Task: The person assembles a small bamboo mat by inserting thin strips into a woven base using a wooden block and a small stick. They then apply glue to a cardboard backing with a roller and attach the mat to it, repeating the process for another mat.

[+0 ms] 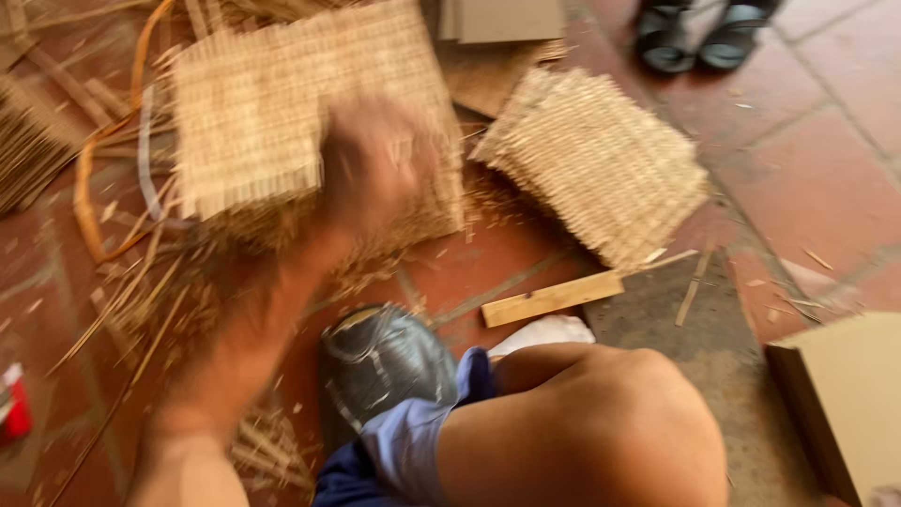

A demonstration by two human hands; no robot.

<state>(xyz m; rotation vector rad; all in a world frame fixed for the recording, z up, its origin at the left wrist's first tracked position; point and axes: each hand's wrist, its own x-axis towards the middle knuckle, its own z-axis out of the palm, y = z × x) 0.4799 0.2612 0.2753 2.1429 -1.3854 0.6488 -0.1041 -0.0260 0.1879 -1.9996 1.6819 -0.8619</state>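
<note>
My left hand (375, 164) is blurred by motion and lies on the lower right part of a large woven straw panel (253, 103) on the red tiled floor. Its fingers cannot be made out, so whether it grips the panel is unclear. My forearm runs down to the lower left corner. A second, smaller woven panel (601, 160) lies tilted to the right of the hand, apart from it. My right hand is out of view. My bare knee (582, 422) and a black shoe (385, 361) fill the bottom middle.
A short wooden stick (552, 299) lies between knee and smaller panel, with a white cloth (549, 333) beside it. Straw scraps (160, 291) litter the floor at left, near bundled strips (28, 141). A flat brown board (845, 394) sits at right; dark sandals (694, 33) at top.
</note>
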